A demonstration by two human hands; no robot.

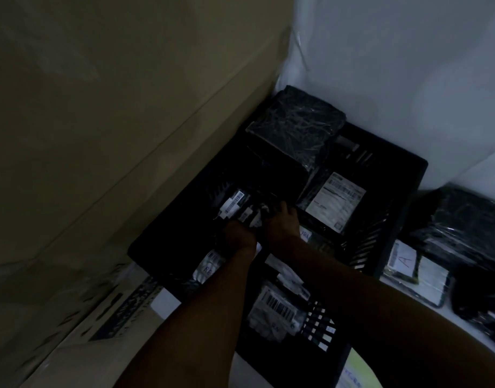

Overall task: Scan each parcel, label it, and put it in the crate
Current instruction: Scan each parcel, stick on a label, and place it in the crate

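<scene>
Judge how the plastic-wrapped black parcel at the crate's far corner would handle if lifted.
The wrapped parcel looks boxy with flat faces, so probably stiff, unlikely to roll. Its crinkled glossy film may be slippery. It leans on other parcels in the crate, so it may shift. Weight unclear.

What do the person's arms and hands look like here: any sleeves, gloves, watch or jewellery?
Both forearms are bare as far up as the head view shows; no sleeve edge is visible. The left hand and right hand wear no gloves. No watch, band or ring can be made out, though the picture is very dark, so small items could be missed.
</scene>
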